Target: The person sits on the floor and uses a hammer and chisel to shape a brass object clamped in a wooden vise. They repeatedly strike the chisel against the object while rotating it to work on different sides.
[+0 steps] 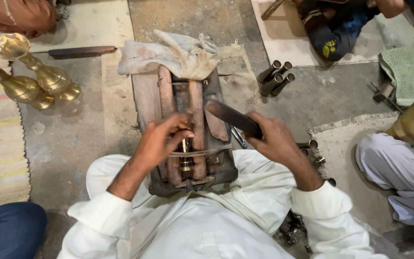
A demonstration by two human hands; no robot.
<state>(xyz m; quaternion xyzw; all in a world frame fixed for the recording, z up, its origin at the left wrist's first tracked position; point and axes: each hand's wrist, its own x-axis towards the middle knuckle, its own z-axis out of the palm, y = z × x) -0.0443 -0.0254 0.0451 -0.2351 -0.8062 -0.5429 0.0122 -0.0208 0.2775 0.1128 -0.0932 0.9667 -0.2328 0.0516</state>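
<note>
My left hand (161, 140) pinches a small brass piece (186, 160) that rests in the groove of a worn wooden block jig (168, 96) between my knees. A flat dark metal tool, like a file (231, 116), is gripped in my right hand (274, 139); its far end points toward the jig's top. A dirty cloth (173, 55) lies draped over the jig's far end. White sleeves cover both my arms.
Two brass candlestick-like stands (29, 79) lie at the left by a long dark tool (80, 51). Several short dark metal tubes (276, 76) lie on the concrete floor (331, 91). Another person in white sits at right (398, 168); a green cloth (408, 72) is beyond.
</note>
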